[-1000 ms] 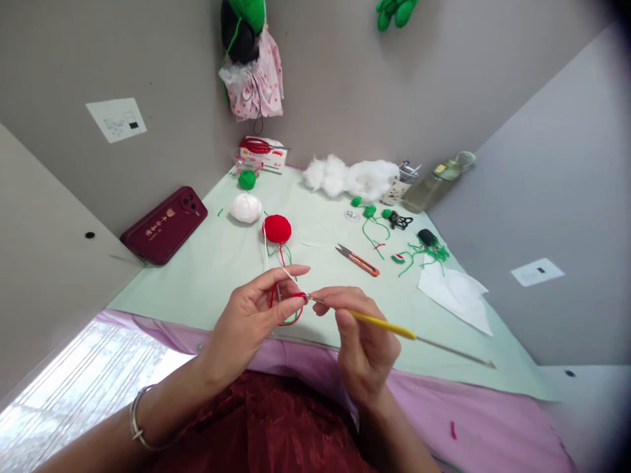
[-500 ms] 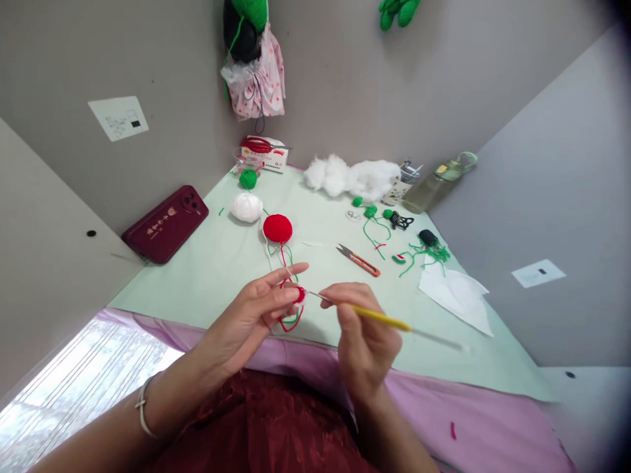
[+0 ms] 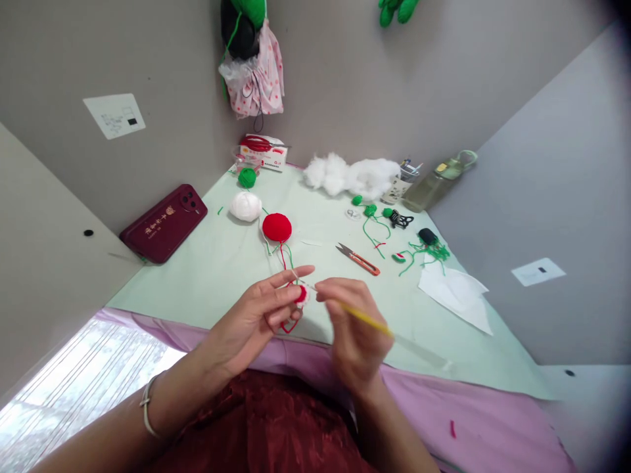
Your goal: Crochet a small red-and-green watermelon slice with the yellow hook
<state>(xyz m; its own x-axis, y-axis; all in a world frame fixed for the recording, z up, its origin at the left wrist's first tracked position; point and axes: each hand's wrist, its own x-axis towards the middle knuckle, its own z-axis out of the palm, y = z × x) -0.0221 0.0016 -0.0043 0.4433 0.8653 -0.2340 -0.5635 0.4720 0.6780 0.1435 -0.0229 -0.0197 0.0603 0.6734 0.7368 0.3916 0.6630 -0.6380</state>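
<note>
My left hand (image 3: 256,312) pinches a small red and white crochet piece (image 3: 301,295) between thumb and fingers, with red yarn looping down below it. My right hand (image 3: 352,328) grips a yellow-handled crochet hook (image 3: 367,320), its metal tip pointing at the piece; this hand is blurred. The red yarn runs back across the pale green mat (image 3: 207,263) to a red yarn ball (image 3: 277,226). A white yarn ball (image 3: 246,205) lies just behind the red one.
Orange-handled snips (image 3: 358,259) lie right of the red ball. A dark red phone (image 3: 164,223) leans at the left wall. White stuffing (image 3: 352,176), green yarn bits (image 3: 369,211), a bottle (image 3: 434,182) and white paper (image 3: 456,290) sit at the back and right.
My right hand has moved left toward the piece, so the hook's tip has closed in and its handle now tilts lower. My left hand's fingers have shifted slightly, pulling the yarn loop shorter.
</note>
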